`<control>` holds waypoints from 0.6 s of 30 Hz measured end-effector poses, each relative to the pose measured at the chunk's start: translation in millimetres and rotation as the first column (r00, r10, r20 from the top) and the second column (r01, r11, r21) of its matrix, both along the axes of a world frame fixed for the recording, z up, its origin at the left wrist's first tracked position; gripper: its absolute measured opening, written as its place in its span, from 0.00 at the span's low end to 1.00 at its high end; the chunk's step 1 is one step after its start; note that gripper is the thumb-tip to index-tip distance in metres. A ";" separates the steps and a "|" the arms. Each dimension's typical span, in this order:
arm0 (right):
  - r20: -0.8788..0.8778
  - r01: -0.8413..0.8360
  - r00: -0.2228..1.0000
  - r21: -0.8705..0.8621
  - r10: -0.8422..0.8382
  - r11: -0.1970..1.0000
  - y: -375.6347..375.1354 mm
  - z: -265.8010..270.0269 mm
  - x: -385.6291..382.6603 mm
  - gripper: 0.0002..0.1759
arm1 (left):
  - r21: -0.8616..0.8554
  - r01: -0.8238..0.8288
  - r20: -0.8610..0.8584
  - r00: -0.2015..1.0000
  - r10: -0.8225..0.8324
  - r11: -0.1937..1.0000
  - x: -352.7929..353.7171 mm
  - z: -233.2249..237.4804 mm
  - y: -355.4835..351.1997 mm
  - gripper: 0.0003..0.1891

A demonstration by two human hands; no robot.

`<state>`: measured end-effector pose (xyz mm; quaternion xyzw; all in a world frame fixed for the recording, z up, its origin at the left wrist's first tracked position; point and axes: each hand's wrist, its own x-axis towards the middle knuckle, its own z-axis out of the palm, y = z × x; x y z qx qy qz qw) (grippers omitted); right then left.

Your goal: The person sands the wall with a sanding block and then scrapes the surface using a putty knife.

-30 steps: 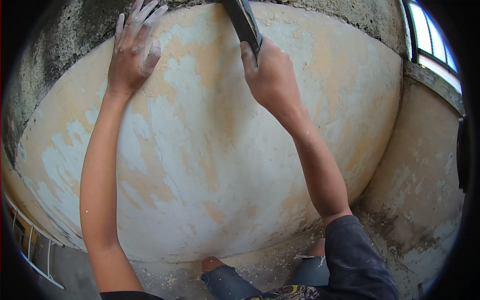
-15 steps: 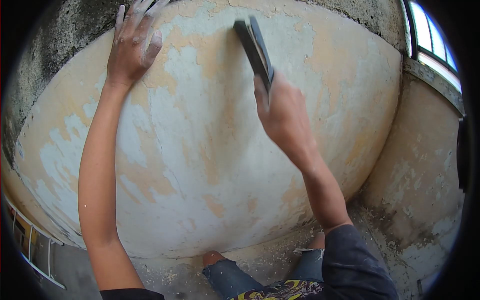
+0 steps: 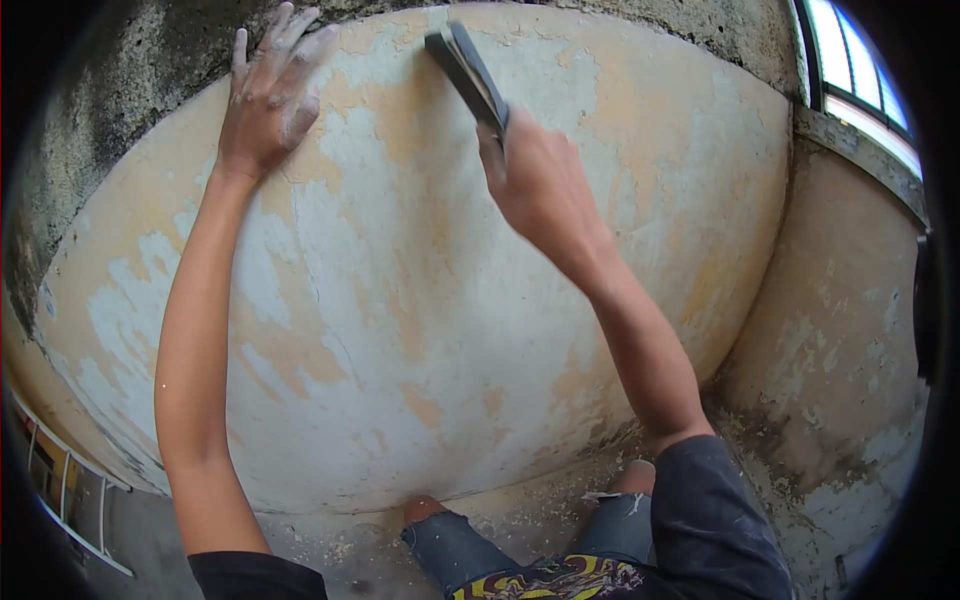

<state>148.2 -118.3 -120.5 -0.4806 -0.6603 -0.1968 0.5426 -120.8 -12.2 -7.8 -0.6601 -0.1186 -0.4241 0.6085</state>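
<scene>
My left hand [image 3: 270,110], white with dust, rests with fingers spread on the upper left of the peeling wall [image 3: 380,330], its fingertips reaching the rough grey band along the top. In my right hand [image 3: 548,185] is a dark, long hand tool [image 3: 462,75], made of two narrow strips side by side with a paler gap between them. Its far end points up and left at the wall's upper middle, over patches of orange and pale blue-green paint. My fingers on its lower end are partly hidden behind the back of the hand.
Rough dark concrete [image 3: 130,100] borders the wall above and to the left. A side wall [image 3: 840,300] meets it at the right, below a barred window [image 3: 860,65]. Flakes litter the floor [image 3: 330,545] around my knees. White metal rails [image 3: 75,500] stand at lower left.
My right hand has moved left and slightly up with the dark tool, which now tilts further left. The left hand stays on the wall. The camera view has shifted a little.
</scene>
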 end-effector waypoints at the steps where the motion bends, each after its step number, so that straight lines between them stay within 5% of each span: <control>1: -0.013 -0.003 1.000 0.035 0.003 0.999 6.4 21.9 1.5 0.16 | -0.021 -0.042 -0.038 0.998 0.041 0.999 1.7 1.3 -3.1 0.31; 3: -0.025 0.000 1.000 0.044 0.001 0.999 8.5 30.2 3.3 0.16 | -0.036 -0.093 -0.079 0.993 0.090 0.995 2.4 4.8 -6.3 0.32; 8: -0.112 -0.065 0.992 -0.041 0.060 0.997 -1.6 -43.7 11.8 0.16 | -0.049 -0.134 -0.091 0.987 0.129 0.990 11.8 7.1 -4.7 0.35; 14: -0.153 -0.111 0.981 0.056 0.118 0.992 19.6 25.6 2.9 0.15 | -0.056 -0.047 -0.059 0.997 0.044 0.997 12.2 5.9 4.0 0.33; 18: -0.163 -0.117 0.980 -0.003 0.115 0.993 11.3 -54.5 -4.1 0.15 | -0.039 0.016 -0.072 0.997 -0.019 0.999 13.4 3.3 3.0 0.31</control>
